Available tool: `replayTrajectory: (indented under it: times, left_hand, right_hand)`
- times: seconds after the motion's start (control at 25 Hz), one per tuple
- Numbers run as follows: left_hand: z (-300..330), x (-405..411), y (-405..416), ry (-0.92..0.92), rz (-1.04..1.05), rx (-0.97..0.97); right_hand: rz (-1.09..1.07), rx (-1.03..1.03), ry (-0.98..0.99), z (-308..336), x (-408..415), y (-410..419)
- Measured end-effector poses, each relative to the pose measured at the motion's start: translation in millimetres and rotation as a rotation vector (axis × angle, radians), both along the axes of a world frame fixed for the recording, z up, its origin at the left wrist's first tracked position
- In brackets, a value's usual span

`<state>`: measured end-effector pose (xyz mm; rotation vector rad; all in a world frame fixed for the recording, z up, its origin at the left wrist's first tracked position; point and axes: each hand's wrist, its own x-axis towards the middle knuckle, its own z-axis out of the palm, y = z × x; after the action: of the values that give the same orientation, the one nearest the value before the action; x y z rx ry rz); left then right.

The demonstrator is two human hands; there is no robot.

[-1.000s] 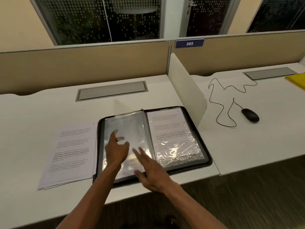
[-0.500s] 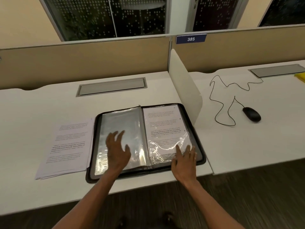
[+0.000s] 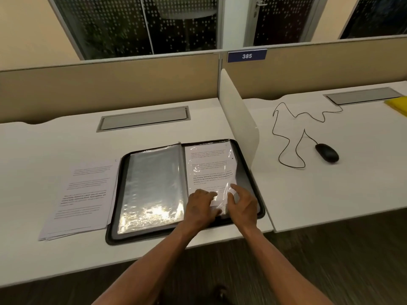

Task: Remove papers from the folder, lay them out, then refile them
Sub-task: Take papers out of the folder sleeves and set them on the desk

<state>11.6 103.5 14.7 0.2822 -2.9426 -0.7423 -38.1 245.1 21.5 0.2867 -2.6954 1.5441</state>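
Two white benches point(image 3: 55, 150) stand side by side, split by a white divider panel point(image 3: 240, 113) and backed by a tan partition point(image 3: 110, 84) (a blue plate point(image 3: 246, 55) reads 385). Behind it, dotted dark glass panes point(image 3: 132, 23) sit in cream walls; below, dark wood-grain floor point(image 3: 330, 260).

My one camera sits on my head. It looks forward and down, close over the white flat surface point(image 3: 66, 137), with my arms reaching in below.
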Motion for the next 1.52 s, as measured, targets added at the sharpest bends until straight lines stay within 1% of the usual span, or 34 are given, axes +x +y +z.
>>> replayTrajectory:
  times: [0.12,0.24,0.32,0.48,0.56,0.6,0.64,0.68,0.72,0.76,0.8,0.84,0.92,1.08,1.16,1.36,1.44,1.52]
  left_hand:
    - [1,-4,5,0.032,0.041,0.042]
    - [3,-2,7,0.061,-0.025,0.094]
    - [5,-1,9,0.106,-0.021,0.142]
    - [8,-2,4,0.178,0.054,0.210]
    - [9,-3,-1,0.190,0.093,0.255]
    - [10,-3,-4,0.203,0.111,0.262]
    - [11,-4,-6,0.216,0.127,0.259]
    - [12,-5,-7,0.228,0.142,0.255]
    - [13,-5,-9,0.235,0.157,0.253]
    - [13,-5,-10,0.237,0.168,0.255]
    - [14,-5,-11,0.235,0.174,0.258]
    - [13,-3,-12,0.238,0.173,0.259]
    - [12,0,-12,0.261,0.168,0.251]
    - [16,4,-11,0.304,0.152,0.235]
    - [16,7,-10,0.324,0.125,0.221]
    - [18,13,-8,0.356,0.086,0.210]
    - [18,15,-9,0.368,0.080,0.199]
    - [17,17,-11,0.368,0.073,0.202]
  right_hand:
    - [-0.001,-0.079,0.013,6,-2,6]
    - [-0.004,-0.129,0.039,10,-5,10]
    - [0.000,-0.162,0.045,11,-6,11]
    - [0.062,-0.153,0.099,3,-5,12]
    - [0.066,-0.111,0.123,1,-3,13]
    - [0.040,-0.037,0.166,0,-2,14]
    - [0.010,0.079,0.256,0,0,13]
    - [0.021,0.217,0.407,1,5,12]
    - [0.084,0.332,0.584,-2,11,9]
    - [0.198,0.392,0.723,-7,17,6]
    - [0.310,0.413,0.778,-12,25,3]
    - [0.375,0.430,0.775,-17,30,1]
    - [0.417,0.513,0.734,-30,31,4]
    - [0.507,0.878,0.635,-37,15,8]
    - [0.560,0.974,0.643,-35,6,4]
    - [0.577,1.122,0.749,-13,-10,-3]
    - [0.621,1.133,0.760,-8,-13,-1]
    - [0.652,1.102,0.783,-8,-16,3]
